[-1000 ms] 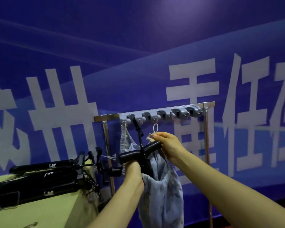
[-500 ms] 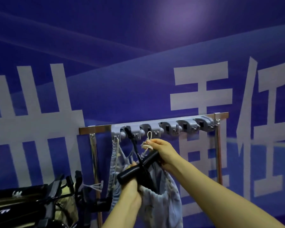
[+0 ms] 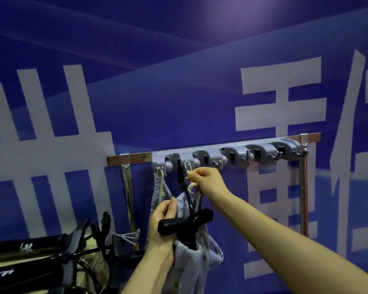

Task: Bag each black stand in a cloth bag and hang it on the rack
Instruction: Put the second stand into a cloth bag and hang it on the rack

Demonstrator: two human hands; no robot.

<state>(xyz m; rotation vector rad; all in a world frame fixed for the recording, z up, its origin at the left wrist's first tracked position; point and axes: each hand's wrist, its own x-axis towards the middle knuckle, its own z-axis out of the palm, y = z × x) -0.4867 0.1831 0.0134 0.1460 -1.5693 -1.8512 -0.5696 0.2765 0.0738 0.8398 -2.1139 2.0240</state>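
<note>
A grey hook rack [image 3: 232,154] is mounted on a copper-coloured rail against the blue wall. My right hand [image 3: 206,181] pinches the white drawstring loop [image 3: 188,166] of a pale cloth bag [image 3: 191,264] and holds it up just under the rack's second hook from the left. My left hand [image 3: 160,228] grips the bag's gathered mouth, where a black stand [image 3: 185,221] sticks out with its crossbar and thin stem pointing up. Another pale bag [image 3: 159,192] hangs from the leftmost hook behind them.
Several black stands [image 3: 30,257] lie piled on a pale table [image 3: 91,270] at the lower left. The rack's upright metal legs [image 3: 129,200] stand on either side. Hooks to the right of my hand are bare.
The camera has shifted left and closer. My right hand has lifted the drawstring loop nearer the rack, and the left hand has moved up beside the stand's crossbar.
</note>
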